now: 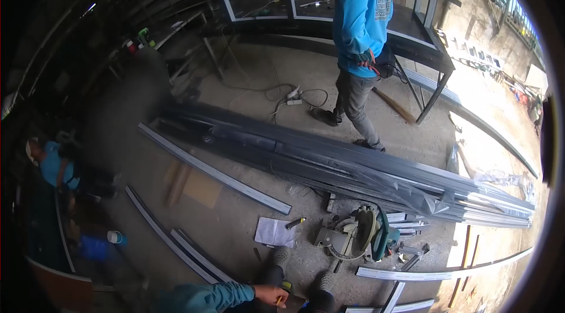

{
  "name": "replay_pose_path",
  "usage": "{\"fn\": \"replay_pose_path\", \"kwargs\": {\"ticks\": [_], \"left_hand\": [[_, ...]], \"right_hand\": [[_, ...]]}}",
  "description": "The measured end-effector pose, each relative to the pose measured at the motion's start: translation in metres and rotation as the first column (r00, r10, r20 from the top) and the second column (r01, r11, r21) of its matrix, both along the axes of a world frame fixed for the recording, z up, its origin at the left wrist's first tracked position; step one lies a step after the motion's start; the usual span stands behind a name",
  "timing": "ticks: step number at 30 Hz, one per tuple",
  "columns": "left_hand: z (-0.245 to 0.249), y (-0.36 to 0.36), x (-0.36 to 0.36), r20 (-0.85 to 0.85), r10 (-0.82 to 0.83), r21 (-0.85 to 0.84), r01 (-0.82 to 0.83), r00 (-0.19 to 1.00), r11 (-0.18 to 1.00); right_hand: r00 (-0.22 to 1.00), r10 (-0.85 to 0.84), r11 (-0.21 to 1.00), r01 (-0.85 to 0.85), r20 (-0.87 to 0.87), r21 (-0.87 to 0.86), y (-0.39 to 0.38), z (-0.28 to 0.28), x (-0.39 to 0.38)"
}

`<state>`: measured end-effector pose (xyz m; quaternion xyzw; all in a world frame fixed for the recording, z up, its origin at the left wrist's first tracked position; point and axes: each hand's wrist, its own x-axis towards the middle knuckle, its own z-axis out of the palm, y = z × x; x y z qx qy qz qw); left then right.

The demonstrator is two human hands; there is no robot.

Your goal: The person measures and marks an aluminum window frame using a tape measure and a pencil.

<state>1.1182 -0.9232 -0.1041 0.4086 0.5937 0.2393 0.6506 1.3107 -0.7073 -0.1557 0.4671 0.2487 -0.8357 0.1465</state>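
Observation:
At the bottom centre, my left hand (271,295) is closed around a small orange-yellow stick, probably a pencil, its arm in a teal sleeve (220,296). The hand is near my knees, beside a dark flat object (294,303). My right hand does not show. In front of my shoes (327,281) lies a white paper (274,232) with a black-and-yellow tool (295,223) at its right edge. To the right of the paper stands a green miter saw (359,233) on the floor.
Long dark metal profiles (329,157) cross the floor. Single profiles (215,173) lie left and right. A person (362,24) in blue stands by a metal-framed table (438,57); another person (56,166) is at the left. A cable (294,94) and cardboard (202,188) lie on the floor.

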Motion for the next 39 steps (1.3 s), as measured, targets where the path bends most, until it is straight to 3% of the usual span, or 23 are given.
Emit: {"fn": "replay_pose_path", "kwargs": {"ticks": [1, 3, 5, 6, 7, 8, 9, 10, 11, 13, 14, 16, 18, 20, 22, 24, 27, 30, 31, 34, 35, 38, 39], "left_hand": [[-0.028, 0.016, 0.0, -0.003, 0.157, 0.031, -0.156, 0.988, 0.987], [-0.062, 0.047, -0.001, 0.227, 0.56, -0.288, -0.494, 0.797, 0.82], [-0.059, 0.085, -0.017, 0.194, 0.806, -0.577, -0.6, 0.559, 0.554], [-0.111, 0.091, -0.017, 0.164, 0.861, -0.564, -0.67, 0.482, 0.483], [-0.141, 0.098, -0.017, 0.137, 0.934, -0.452, -0.818, 0.33, 0.355], [-0.164, 0.103, -0.035, 0.196, 0.969, -0.547, -0.803, 0.151, 0.236], [-0.196, 0.106, -0.05, 0.175, 0.981, -0.526, -0.835, 0.079, 0.161], [-0.216, 0.11, -0.056, 0.219, 0.974, -0.466, -0.884, -0.059, 0.051], [-0.245, 0.103, -0.067, 0.276, 0.96, -0.503, -0.858, -0.048, 0.102], [-0.272, 0.109, -0.082, 0.282, 0.945, -0.559, -0.829, -0.165, 0.022], [-0.286, 0.112, -0.083, 0.255, 0.938, -0.525, -0.848, -0.233, -0.068], [-0.312, 0.104, -0.081, 0.237, 0.938, -0.59, -0.805, -0.253, -0.067], [-0.313, 0.118, -0.096, 0.137, 0.984, -0.471, -0.881, -0.11, -0.032], [-0.3, 0.134, -0.115, 0.192, 0.974, -0.225, -0.96, 0.122, 0.164], [-0.288, 0.152, -0.13, 0.214, 0.962, -0.074, -0.979, 0.17, 0.19], [-0.286, 0.166, -0.145, 0.251, 0.952, -0.078, -0.977, 0.175, 0.2], [-0.288, 0.201, -0.158, 0.308, 0.937, 0.03, -0.986, 0.167, 0.165], [-0.264, 0.229, -0.168, 0.401, 0.877, 0.013, -0.959, 0.264, 0.282], [-0.273, 0.231, -0.171, 0.421, 0.845, 0.091, -0.943, 0.329, 0.321], [-0.27, 0.243, -0.162, 0.498, 0.8, 0.163, -0.942, 0.336, 0.294], [-0.264, 0.25, -0.157, 0.461, 0.85, 0.111, -0.967, 0.254, 0.229], [-0.27, 0.234, -0.158, 0.715, 0.638, 0.078, -0.94, 0.285, 0.332], [-0.247, 0.227, -0.152, 0.669, 0.688, 0.086, -0.949, 0.282, 0.305]], "right_hand": [[0.999, -0.039, 0.999, 0.039, -0.008, 0.031, -0.011, -0.017, -0.013], [0.993, -0.109, 0.989, 0.112, -0.035, 0.094, -0.031, -0.053, -0.03], [0.989, -0.084, 0.974, 0.108, -0.122, 0.202, -0.041, -0.091, -0.045], [0.986, -0.016, 0.952, 0.065, -0.164, 0.298, -0.043, -0.109, -0.053], [0.956, 0.248, 0.845, -0.134, -0.158, 0.518, -0.035, -0.118, -0.075], [0.881, 0.466, 0.641, -0.272, -0.083, 0.718, -0.026, -0.127, -0.098], [0.663, 0.734, 0.075, -0.295, 0.147, 0.953, -0.018, -0.15, -0.106], [0.711, 0.688, 0.081, -0.279, 0.149, 0.957, -0.012, -0.157, -0.125], [0.877, 0.481, 0.396, -0.213, -0.004, 0.893, -0.006, -0.155, -0.142], [0.977, 0.159, 0.678, -0.005, -0.14, 0.735, 0.003, -0.2, -0.156], [1.0, -0.011, 0.791, 0.016, -0.012, 0.612, 0.005, -0.226, -0.156], [0.978, -0.147, 0.866, 0.054, 0.15, 0.497, 0.007, -0.262, -0.149], [0.937, -0.105, 0.916, -0.04, 0.332, 0.4, 0.017, -0.297, -0.148], [0.982, -0.165, 0.929, 0.124, 0.089, 0.347, 0.032, -0.279, -0.172], [0.993, -0.037, 0.824, 0.092, -0.109, 0.558, 0.049, -0.261, -0.194], [0.986, 0.071, 0.744, 0.05, -0.153, 0.666, 0.069, -0.266, -0.207], [0.983, 0.094, 0.771, 0.028, -0.158, 0.636, 0.093, -0.281, -0.217], [0.963, 0.149, 0.747, 0.04, -0.226, 0.663, 0.109, -0.284, -0.229], [0.951, 0.165, 0.731, 0.06, -0.262, 0.679, 0.114, -0.278, -0.233], [0.914, 0.178, 0.666, 0.161, -0.364, 0.728, 0.123, -0.262, -0.231], [0.902, 0.191, 0.628, 0.191, -0.388, 0.754, 0.124, -0.256, -0.227], [0.864, 0.202, 0.585, 0.272, -0.462, 0.764, 0.116, -0.24, -0.21], [0.872, 0.193, 0.606, 0.254, -0.449, 0.754, 0.113, -0.237, -0.199]]}}
